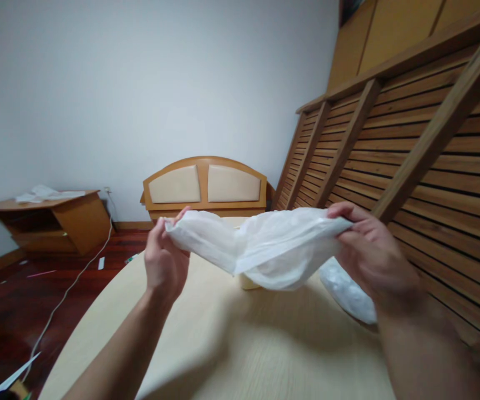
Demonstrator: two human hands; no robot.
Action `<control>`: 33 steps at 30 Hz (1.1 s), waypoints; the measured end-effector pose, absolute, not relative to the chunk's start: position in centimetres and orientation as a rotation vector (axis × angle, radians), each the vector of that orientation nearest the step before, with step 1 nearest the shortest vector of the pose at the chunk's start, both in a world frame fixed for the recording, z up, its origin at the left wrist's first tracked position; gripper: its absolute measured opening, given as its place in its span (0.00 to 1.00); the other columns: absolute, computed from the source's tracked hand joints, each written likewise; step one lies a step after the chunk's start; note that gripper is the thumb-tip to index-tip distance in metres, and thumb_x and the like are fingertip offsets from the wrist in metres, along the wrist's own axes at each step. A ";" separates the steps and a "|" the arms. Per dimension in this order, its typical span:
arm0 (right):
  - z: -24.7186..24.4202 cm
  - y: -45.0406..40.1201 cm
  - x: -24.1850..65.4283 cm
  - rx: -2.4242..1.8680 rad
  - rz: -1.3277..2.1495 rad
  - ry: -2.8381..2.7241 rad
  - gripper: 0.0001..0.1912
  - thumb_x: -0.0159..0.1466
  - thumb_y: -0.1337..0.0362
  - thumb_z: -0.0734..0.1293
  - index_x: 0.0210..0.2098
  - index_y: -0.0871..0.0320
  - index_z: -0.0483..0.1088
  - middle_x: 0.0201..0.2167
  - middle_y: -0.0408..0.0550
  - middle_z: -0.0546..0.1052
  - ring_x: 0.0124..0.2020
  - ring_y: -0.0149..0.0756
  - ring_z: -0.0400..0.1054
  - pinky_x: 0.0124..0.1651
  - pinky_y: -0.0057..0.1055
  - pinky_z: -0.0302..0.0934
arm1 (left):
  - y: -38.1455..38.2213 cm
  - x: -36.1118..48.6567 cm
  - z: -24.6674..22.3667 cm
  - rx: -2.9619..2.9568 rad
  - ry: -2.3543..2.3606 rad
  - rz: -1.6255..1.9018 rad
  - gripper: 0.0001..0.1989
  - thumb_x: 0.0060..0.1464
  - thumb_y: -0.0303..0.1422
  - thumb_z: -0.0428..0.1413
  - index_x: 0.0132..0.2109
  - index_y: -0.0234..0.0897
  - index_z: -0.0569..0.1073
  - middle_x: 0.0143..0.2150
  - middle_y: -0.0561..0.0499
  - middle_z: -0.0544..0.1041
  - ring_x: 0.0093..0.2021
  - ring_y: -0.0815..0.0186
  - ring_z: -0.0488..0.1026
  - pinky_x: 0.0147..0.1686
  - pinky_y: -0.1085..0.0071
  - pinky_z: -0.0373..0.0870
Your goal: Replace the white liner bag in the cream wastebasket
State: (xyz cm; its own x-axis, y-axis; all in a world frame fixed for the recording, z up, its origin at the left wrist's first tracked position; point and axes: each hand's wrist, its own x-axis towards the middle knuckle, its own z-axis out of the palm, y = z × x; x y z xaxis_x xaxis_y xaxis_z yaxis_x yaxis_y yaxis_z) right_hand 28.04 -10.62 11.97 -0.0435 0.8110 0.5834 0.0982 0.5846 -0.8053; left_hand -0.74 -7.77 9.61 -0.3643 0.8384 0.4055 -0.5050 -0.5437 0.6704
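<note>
A thin white translucent plastic bag [285,247] is stretched sideways in the air between my two hands. My left hand [167,258] pinches its left end, and my right hand [365,250] grips the right end. The bag sags and creases in the middle, above the pale round table [206,333]. Partly hidden behind it, a cream-coloured object [248,283] rests on the table; its kind cannot be made out. To the right, beside my right wrist, lies a clear-white plastic bundle [346,291] with unclear contents.
A wooden headboard [204,203] stands against the far wall. Wooden slatted panels [348,144] lean along the right side. At left is a low wooden cabinet [65,222] with white sheets on top. A white cable [75,283] crosses the dark red floor.
</note>
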 end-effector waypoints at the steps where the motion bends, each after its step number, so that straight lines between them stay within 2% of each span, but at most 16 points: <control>1: 11.9 -11.1 27.4 -0.690 0.733 -1.573 0.09 0.61 0.57 0.70 0.40 0.50 0.71 0.35 0.43 0.78 0.34 0.35 0.73 0.35 0.29 0.68 | -8.8 0.3 9.4 1.064 0.577 1.870 0.15 0.56 0.45 0.57 0.34 0.38 0.68 0.49 0.44 0.79 0.51 0.56 0.75 0.44 0.68 0.73; 3: 11.7 -12.2 25.9 -0.567 0.786 -1.780 0.06 0.63 0.62 0.70 0.41 0.51 0.75 0.40 0.45 0.79 0.41 0.37 0.74 0.44 0.31 0.69 | -10.5 2.2 8.9 1.345 0.616 1.689 0.20 0.47 0.43 0.66 0.39 0.39 0.68 0.58 0.43 0.74 0.54 0.54 0.73 0.46 0.66 0.73; 5: 11.8 -13.0 24.6 -0.531 0.787 -2.066 0.15 0.63 0.65 0.70 0.50 0.50 0.75 0.47 0.47 0.79 0.50 0.39 0.73 0.54 0.35 0.66 | -11.7 3.5 8.3 1.585 0.641 1.488 0.24 0.42 0.33 0.71 0.43 0.39 0.66 0.59 0.42 0.72 0.55 0.55 0.72 0.51 0.65 0.70; 9: 11.5 -12.8 24.1 -0.490 0.663 -2.259 0.23 0.64 0.65 0.70 0.59 0.48 0.70 0.54 0.47 0.77 0.58 0.41 0.69 0.63 0.40 0.60 | -12.0 4.1 8.0 1.584 0.657 1.439 0.18 0.48 0.28 0.66 0.35 0.40 0.61 0.36 0.53 0.74 0.34 0.68 0.71 0.34 0.75 0.68; 11: 10.9 -11.8 24.5 -0.569 0.498 -2.187 0.31 0.62 0.61 0.72 0.64 0.47 0.64 0.60 0.50 0.72 0.62 0.44 0.65 0.66 0.44 0.57 | -11.7 3.6 8.3 1.446 0.609 1.496 0.18 0.49 0.30 0.65 0.37 0.40 0.61 0.32 0.56 0.71 0.29 0.71 0.66 0.29 0.77 0.63; 13: 10.1 -10.4 24.8 -0.689 0.287 -2.184 0.50 0.54 0.54 0.78 0.70 0.50 0.54 0.68 0.55 0.63 0.68 0.51 0.55 0.70 0.51 0.48 | -11.4 3.0 8.7 1.345 0.501 1.470 0.18 0.49 0.34 0.66 0.40 0.40 0.64 0.31 0.57 0.69 0.28 0.71 0.64 0.28 0.77 0.61; 15: 9.2 -9.1 24.7 -0.806 0.178 -2.245 0.59 0.49 0.51 0.80 0.72 0.52 0.49 0.70 0.58 0.59 0.71 0.56 0.48 0.71 0.56 0.43 | -11.2 2.4 8.8 1.327 0.376 1.383 0.17 0.50 0.39 0.66 0.39 0.39 0.67 0.29 0.56 0.67 0.27 0.71 0.63 0.28 0.75 0.61; 17: 8.4 -8.2 24.3 -0.908 0.154 -2.258 0.48 0.52 0.56 0.78 0.68 0.52 0.59 0.65 0.57 0.67 0.69 0.57 0.54 0.69 0.59 0.46 | -10.8 2.0 8.6 1.366 0.304 1.361 0.16 0.51 0.43 0.64 0.36 0.38 0.68 0.28 0.55 0.66 0.27 0.69 0.62 0.28 0.74 0.61; 19: 8.0 -7.6 23.7 -0.917 0.236 -2.238 0.23 0.58 0.67 0.73 0.54 0.53 0.74 0.52 0.53 0.78 0.59 0.52 0.67 0.65 0.56 0.53 | -10.2 1.7 8.2 1.451 0.324 1.454 0.16 0.52 0.46 0.61 0.35 0.38 0.71 0.30 0.52 0.68 0.31 0.66 0.65 0.32 0.72 0.64; 22: 8.0 -7.5 23.0 -0.774 0.619 -2.127 0.09 0.61 0.71 0.67 0.38 0.56 0.78 0.38 0.47 0.81 0.43 0.41 0.75 0.54 0.43 0.66 | -9.2 1.4 7.4 1.726 0.494 1.546 0.14 0.53 0.44 0.61 0.38 0.37 0.74 0.46 0.45 0.73 0.50 0.56 0.69 0.52 0.63 0.66; 24: 8.2 -7.7 22.8 -0.655 0.867 -1.989 0.09 0.62 0.67 0.67 0.42 0.56 0.77 0.39 0.48 0.81 0.43 0.40 0.75 0.49 0.38 0.69 | -8.7 1.6 6.8 1.927 0.656 1.461 0.20 0.49 0.40 0.66 0.47 0.39 0.73 0.62 0.41 0.66 0.64 0.48 0.61 0.63 0.56 0.57; 25: 8.2 -7.8 22.7 -0.612 0.943 -1.926 0.11 0.62 0.65 0.68 0.45 0.56 0.76 0.42 0.49 0.80 0.44 0.41 0.74 0.49 0.37 0.69 | -8.6 1.7 6.5 1.981 0.724 1.399 0.30 0.45 0.39 0.69 0.55 0.40 0.70 0.68 0.40 0.60 0.67 0.46 0.57 0.65 0.53 0.54; 27: 8.2 -8.1 22.7 -0.561 1.031 -1.864 0.19 0.62 0.63 0.69 0.53 0.55 0.72 0.48 0.51 0.79 0.48 0.41 0.74 0.50 0.38 0.69 | -8.3 2.2 5.9 1.991 0.787 1.292 0.49 0.42 0.36 0.71 0.68 0.42 0.55 0.71 0.36 0.55 0.67 0.46 0.58 0.65 0.51 0.56; 28: 8.2 -8.2 22.8 -0.549 1.046 -1.858 0.23 0.62 0.62 0.70 0.56 0.54 0.69 0.51 0.52 0.77 0.50 0.42 0.74 0.51 0.38 0.69 | -8.2 2.4 5.6 1.960 0.776 1.273 0.53 0.43 0.36 0.70 0.70 0.42 0.50 0.70 0.35 0.57 0.65 0.48 0.62 0.63 0.51 0.59; 31: 8.1 -8.5 23.1 -0.547 0.920 -1.955 0.36 0.61 0.59 0.73 0.66 0.49 0.58 0.63 0.56 0.68 0.62 0.47 0.65 0.62 0.47 0.61 | -8.0 2.9 5.6 1.850 0.766 1.326 0.42 0.48 0.38 0.67 0.66 0.38 0.58 0.62 0.37 0.70 0.59 0.51 0.70 0.59 0.55 0.66; 33: 8.0 -8.6 23.2 -0.614 0.722 -2.046 0.44 0.58 0.56 0.75 0.69 0.48 0.54 0.71 0.55 0.57 0.71 0.50 0.50 0.70 0.54 0.46 | -7.9 3.0 5.9 1.764 0.791 1.392 0.31 0.48 0.40 0.66 0.57 0.36 0.68 0.55 0.40 0.75 0.56 0.51 0.72 0.56 0.58 0.68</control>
State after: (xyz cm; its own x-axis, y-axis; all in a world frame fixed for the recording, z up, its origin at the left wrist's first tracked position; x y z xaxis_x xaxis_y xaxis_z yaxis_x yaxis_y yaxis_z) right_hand 23.22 -8.57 7.97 -0.5111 0.6511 0.5610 0.1553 0.7120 -0.6848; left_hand 2.96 -7.89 5.90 0.2210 0.8265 0.5178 0.0223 -0.5351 0.8445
